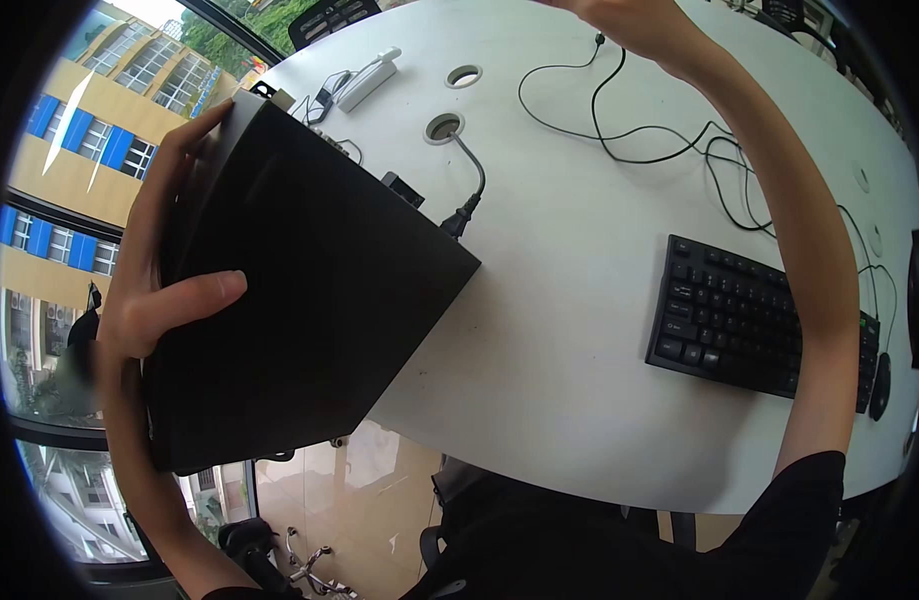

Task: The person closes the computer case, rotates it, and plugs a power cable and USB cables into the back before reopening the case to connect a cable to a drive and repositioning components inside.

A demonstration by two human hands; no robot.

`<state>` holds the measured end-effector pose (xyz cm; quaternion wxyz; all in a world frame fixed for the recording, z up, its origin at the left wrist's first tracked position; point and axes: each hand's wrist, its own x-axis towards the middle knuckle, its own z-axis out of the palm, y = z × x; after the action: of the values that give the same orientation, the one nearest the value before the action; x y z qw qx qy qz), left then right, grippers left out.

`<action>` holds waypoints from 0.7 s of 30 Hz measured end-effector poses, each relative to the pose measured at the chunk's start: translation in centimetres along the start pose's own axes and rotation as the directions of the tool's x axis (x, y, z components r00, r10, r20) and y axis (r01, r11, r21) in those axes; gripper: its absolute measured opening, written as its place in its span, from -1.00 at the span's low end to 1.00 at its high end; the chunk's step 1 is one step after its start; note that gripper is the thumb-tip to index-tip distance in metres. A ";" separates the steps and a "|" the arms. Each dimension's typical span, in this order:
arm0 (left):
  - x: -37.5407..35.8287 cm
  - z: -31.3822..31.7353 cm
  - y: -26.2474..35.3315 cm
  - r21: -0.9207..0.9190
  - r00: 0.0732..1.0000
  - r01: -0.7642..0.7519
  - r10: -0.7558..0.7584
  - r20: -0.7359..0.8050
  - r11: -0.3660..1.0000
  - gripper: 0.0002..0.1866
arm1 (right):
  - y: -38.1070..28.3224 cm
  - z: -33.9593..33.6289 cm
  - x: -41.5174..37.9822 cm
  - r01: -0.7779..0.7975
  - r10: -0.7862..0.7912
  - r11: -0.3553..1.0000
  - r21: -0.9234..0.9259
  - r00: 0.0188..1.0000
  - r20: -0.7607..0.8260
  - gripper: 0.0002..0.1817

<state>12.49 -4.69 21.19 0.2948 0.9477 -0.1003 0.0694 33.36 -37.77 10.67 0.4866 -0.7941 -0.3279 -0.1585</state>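
A black desktop computer case [310, 290] stands tilted at the left edge of the white table. My left hand [160, 310] is closed around its left part, thumb on the broad black side and fingers over the far face. At the case's back, a black power plug [460, 217] sits by the rear edge, its grey cord running into a table hole. My right hand [620, 22] reaches up to the top edge of the view, its fingers cut off. Just below it is the black end of a thin cable [600, 42].
A black keyboard [720, 315] lies at right under my right forearm, with a black mouse [881, 385] beyond it. Thin black cables [630, 160] loop across the white table [540, 400]. A white power strip [368, 84] lies near the window. Chairs stand around the table.
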 end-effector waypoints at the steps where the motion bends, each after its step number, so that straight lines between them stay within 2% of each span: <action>1: 0.0 0.2 0.0 -0.004 1.000 -0.004 0.004 -0.015 1.000 0.28 | -0.5 0.9 -0.6 0.052 -0.053 0.999 0.016 0.995 0.081 -0.73; 3: 0.1 0.6 0.2 -0.013 1.000 0.010 -0.011 -0.025 1.000 0.29 | -1.4 2.6 -1.2 0.078 -0.093 0.995 0.065 0.958 0.270 -0.75; 5: 0.0 0.7 0.3 -0.022 0.999 0.029 -0.030 -0.025 0.999 0.30 | -1.5 4.5 -2.5 0.115 -0.200 0.959 0.259 0.922 0.331 -0.75; 7: 0.0 0.7 0.3 -0.026 0.999 0.050 -0.050 -0.016 0.998 0.31 | -2.8 4.9 -3.1 0.032 -0.153 0.966 0.258 0.872 0.464 -0.79; 8: 0.0 0.8 0.7 -0.017 0.996 0.078 -0.078 -0.034 0.997 0.31 | -2.4 6.6 -3.9 0.099 -0.122 0.992 0.075 0.897 0.425 -0.79; 11: 0.0 1.8 1.7 -0.005 0.986 0.135 -0.135 -0.096 0.991 0.33 | -1.8 8.8 -5.1 -0.016 -0.081 0.976 0.216 0.898 0.433 -0.79; 15: -0.2 3.6 1.8 -0.052 0.957 0.164 -0.171 -0.235 0.985 0.36 | -1.2 9.4 -5.1 -0.095 -0.023 0.967 0.237 0.892 0.451 -0.80; 18: -0.1 3.9 2.0 -0.024 0.923 0.218 -0.214 -0.319 0.976 0.37 | 0.0 10.1 -4.7 -0.056 -0.076 0.952 0.301 0.910 0.408 -0.83; 21: 0.0 4.0 2.0 0.008 0.899 0.276 -0.255 -0.357 0.961 0.39 | 0.0 10.0 -4.4 -0.145 -0.016 0.929 0.342 0.905 0.426 -0.85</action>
<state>12.32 -8.60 19.05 0.2870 0.9328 0.0862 0.2001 29.40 -30.63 3.38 0.5485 -0.7153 -0.4220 0.0969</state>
